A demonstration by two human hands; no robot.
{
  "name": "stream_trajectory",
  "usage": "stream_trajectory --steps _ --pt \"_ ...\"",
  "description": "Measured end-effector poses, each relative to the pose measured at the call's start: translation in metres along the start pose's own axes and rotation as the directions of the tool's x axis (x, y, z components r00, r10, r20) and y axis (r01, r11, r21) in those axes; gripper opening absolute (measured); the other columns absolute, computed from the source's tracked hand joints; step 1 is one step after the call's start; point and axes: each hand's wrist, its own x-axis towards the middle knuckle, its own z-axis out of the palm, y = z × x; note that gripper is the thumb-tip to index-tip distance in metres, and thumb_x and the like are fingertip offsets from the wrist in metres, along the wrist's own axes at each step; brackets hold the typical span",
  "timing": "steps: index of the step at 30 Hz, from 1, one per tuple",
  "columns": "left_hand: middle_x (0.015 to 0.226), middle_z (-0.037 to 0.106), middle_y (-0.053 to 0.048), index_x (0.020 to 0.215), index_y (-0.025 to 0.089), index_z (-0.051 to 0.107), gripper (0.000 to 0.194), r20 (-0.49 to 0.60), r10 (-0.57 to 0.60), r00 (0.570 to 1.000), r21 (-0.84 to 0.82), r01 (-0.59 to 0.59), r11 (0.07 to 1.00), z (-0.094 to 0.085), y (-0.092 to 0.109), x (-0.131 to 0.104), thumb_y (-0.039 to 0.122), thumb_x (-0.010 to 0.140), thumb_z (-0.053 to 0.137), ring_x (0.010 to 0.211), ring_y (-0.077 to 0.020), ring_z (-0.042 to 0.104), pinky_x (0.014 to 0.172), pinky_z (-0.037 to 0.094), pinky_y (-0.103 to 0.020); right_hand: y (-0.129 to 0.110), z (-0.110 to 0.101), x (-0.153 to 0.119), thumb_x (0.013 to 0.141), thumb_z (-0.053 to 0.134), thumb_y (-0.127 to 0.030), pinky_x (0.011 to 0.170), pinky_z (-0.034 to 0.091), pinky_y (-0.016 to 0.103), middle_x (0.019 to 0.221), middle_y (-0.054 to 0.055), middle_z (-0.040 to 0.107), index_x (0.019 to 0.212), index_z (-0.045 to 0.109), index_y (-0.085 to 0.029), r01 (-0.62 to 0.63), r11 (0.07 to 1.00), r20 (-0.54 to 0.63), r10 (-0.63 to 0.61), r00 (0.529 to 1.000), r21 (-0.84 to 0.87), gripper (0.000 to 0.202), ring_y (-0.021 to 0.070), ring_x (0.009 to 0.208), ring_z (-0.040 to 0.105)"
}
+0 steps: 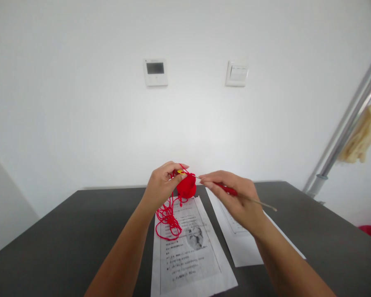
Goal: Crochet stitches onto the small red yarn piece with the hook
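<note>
My left hand (166,178) pinches the top edge of a red crochet piece (186,187), and a strand of red yarn runs over its index finger. A small yellow stitch marker (181,172) shows between thumb and finger. In my right hand (235,196) is a crochet hook (228,189) with a red grip and metal ends, held like a pen. Its tip points left and meets the top of the red piece; whether it is inside a stitch I cannot tell. Below my left hand, loose red yarn (170,222) lies tangled on a printed sheet (188,268).
A second printed sheet (245,251) lies under my right forearm on the dark table (64,239). Behind the table rises a white wall with a thermostat panel (156,72) and a light switch (237,74). A metal pole (343,144) and yellowish cloth (363,134) stand at right.
</note>
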Motion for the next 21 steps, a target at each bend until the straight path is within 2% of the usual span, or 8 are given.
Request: stream_trajectory --steps 2,4,8,11,13,14,17,21 --pt "0.094 0.074 -0.006 0.09 0.019 0.078 0.012 -0.005 0.019 1.0 -0.02 -0.019 1.0 -0.001 0.0 0.001 0.02 0.084 0.067 0.084 -0.0176 0.066 0.076 0.051 -0.03 0.003 0.0 0.003 0.089 0.072 -0.025 0.074 0.065 0.031 0.084 0.005 0.082 0.087 0.078 -0.021 -0.221 0.943 -0.084 0.249 0.965 0.249 0.008 0.019 0.076 0.078" --pt "0.09 0.075 -0.007 0.085 0.019 0.078 0.01 -0.024 0.021 0.999 -0.039 -0.022 0.999 -0.001 0.002 0.001 0.02 0.082 0.068 0.083 -0.0178 0.066 0.074 0.05 -0.03 0.008 0.001 0.008 0.084 0.078 -0.033 0.07 0.066 0.03 0.081 0.004 0.082 0.08 0.077 -0.02 -0.353 0.795 -0.043 0.428 0.903 0.493 0.014 0.0171 0.068 0.077" --pt "0.09 0.077 -0.006 0.083 0.018 0.078 0.011 -0.008 -0.126 0.992 -0.255 0.12 0.959 0.001 0.008 0.001 0.024 0.073 0.077 0.079 -0.0176 0.066 0.074 0.052 -0.031 0.017 0.007 0.013 0.076 0.085 -0.039 0.064 0.066 0.025 0.079 0.005 0.082 0.076 0.078 -0.019 -0.403 0.607 0.095 0.474 0.875 0.685 0.021 0.0139 0.058 0.075" --pt "0.086 0.078 -0.005 0.083 0.017 0.079 0.019 0.14 -0.284 0.949 -0.471 0.316 0.823 0.002 0.013 0.0 0.026 0.067 0.083 0.075 -0.0165 0.067 0.075 0.053 -0.031 0.019 0.012 0.008 0.085 0.078 -0.034 0.066 0.066 0.027 0.083 0.003 0.083 0.083 0.08 -0.024 -0.232 0.724 -0.038 0.335 0.941 0.649 0.01 0.0146 0.062 0.076" --pt "0.083 0.078 -0.004 0.082 0.016 0.079 0.021 0.225 -0.323 0.919 -0.545 0.393 0.74 0.001 0.017 -0.002 0.025 0.064 0.086 0.073 -0.0156 0.068 0.075 0.053 -0.03 0.018 0.011 0.003 0.091 0.071 -0.023 0.071 0.066 0.031 0.094 0.004 0.083 0.093 0.08 -0.027 -0.011 0.902 -0.154 0.086 0.984 0.431 0.009 0.0173 0.077 0.078" --pt "0.082 0.078 -0.004 0.08 0.016 0.08 0.021 0.255 -0.325 0.911 -0.566 0.413 0.713 0.001 0.019 -0.003 0.024 0.062 0.088 0.073 -0.015 0.068 0.075 0.053 -0.029 0.017 0.009 0.001 0.091 0.07 -0.018 0.076 0.066 0.034 0.099 0.005 0.082 0.097 0.08 -0.027 0.11 0.959 -0.124 -0.08 0.989 0.262 0.015 0.0193 0.085 0.078" --pt "0.08 0.079 -0.004 0.08 0.016 0.08 0.024 0.327 -0.309 0.893 -0.594 0.449 0.667 -0.001 0.022 -0.005 0.023 0.06 0.091 0.071 -0.0135 0.068 0.073 0.052 -0.027 0.015 0.003 0.001 0.091 0.068 -0.013 0.085 0.064 0.041 0.112 0.009 0.08 0.115 0.075 -0.026 0.408 0.912 0.013 -0.408 0.913 -0.05 0.028 0.0236 0.1 0.076" --pt "0.081 0.079 -0.004 0.086 0.018 0.08 0.025 0.383 -0.277 0.881 -0.551 0.459 0.698 -0.005 0.023 -0.005 0.025 0.063 0.09 0.075 -0.0147 0.069 0.077 0.053 -0.028 0.014 0.001 0.006 0.098 0.06 -0.018 0.092 0.062 0.041 0.116 0.012 0.078 0.129 0.066 -0.022 0.452 0.886 0.107 -0.442 0.891 -0.104 0.032 0.0231 0.108 0.073"
